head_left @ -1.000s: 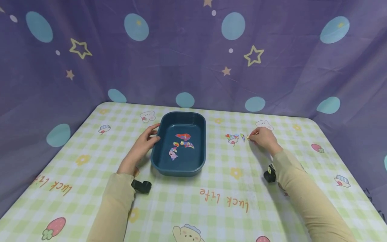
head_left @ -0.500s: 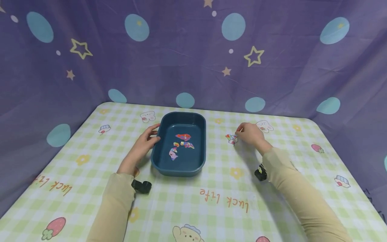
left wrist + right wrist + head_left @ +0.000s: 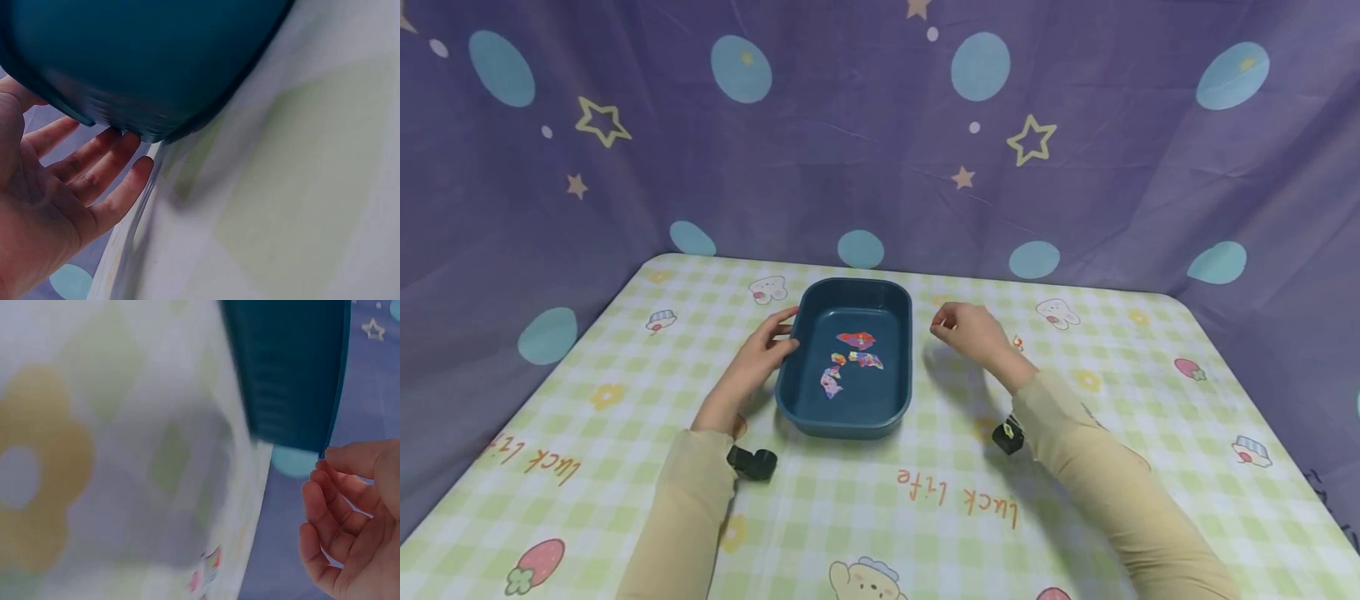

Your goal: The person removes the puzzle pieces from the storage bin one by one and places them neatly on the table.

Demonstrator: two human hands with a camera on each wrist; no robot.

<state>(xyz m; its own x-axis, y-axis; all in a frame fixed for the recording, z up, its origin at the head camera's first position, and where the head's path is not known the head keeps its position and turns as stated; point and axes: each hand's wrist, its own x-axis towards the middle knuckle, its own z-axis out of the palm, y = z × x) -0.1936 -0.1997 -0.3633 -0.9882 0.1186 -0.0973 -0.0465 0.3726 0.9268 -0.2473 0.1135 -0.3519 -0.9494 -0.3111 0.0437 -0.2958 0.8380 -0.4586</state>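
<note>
A dark teal plastic tray [image 3: 844,433] stands on the table, with several small, colourful, irregular cut-out pieces [image 3: 856,340] on its floor. My left hand [image 3: 754,360] holds the tray's left side, thumb over the rim and the other fingers along the outer wall. To the right of the tray, my right hand [image 3: 973,332] hovers above the cloth, thumb and index fingertips together. Whether a small piece is between them cannot be made out. One tiny colourful piece [image 3: 1018,342] lies beyond the right wrist. Another colourful piece [image 3: 215,557] shows on the cloth in the right wrist view.
A green-and-white checked tablecloth [image 3: 820,517] with printed strawberries, flowers and lettering covers the table. A purple curtain [image 3: 880,150] hangs behind the far edge. Black wrist devices [image 3: 752,463] sit under both forearms.
My right hand has moved left from the small pieces toward the tray, uncovering the tiny piece at the right. My left hand, the tray and the pieces inside it have stayed put.
</note>
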